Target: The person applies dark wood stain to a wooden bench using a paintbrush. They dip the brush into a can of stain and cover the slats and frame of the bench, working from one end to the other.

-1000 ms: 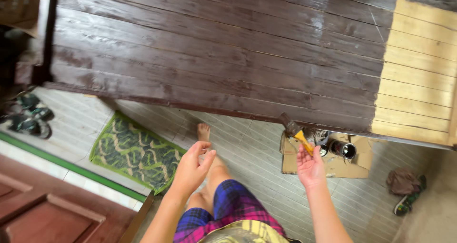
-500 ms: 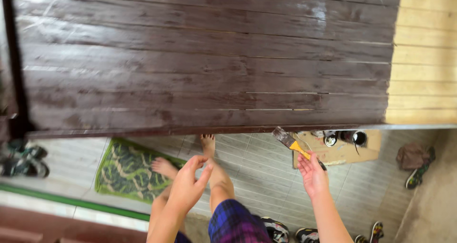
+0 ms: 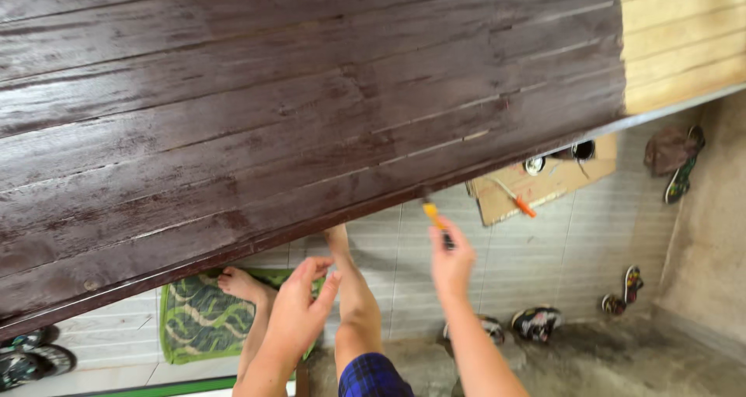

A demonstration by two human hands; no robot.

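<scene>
right hand (image 3: 451, 263) gripping a yellow-handled brush (image 3: 437, 220) at the dark wood panel's (image 3: 311, 109) edge, left hand (image 3: 299, 313) open, holding nothing, green mat (image 3: 198, 319) below

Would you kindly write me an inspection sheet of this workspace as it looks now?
Surface: dark brown stained plank panel, glossy; far right section bare pale wood.
Job's things: brush with yellow handle, at the panel's lower edge.
Clutter: cardboard sheet with cans and a second brush; green mat; shoes on the floor.
Hands: right hand grips the brush; left hand empty, fingers spread.
Cables: nothing seen.
Surroundings: tiled floor, concrete wall at right.
</scene>
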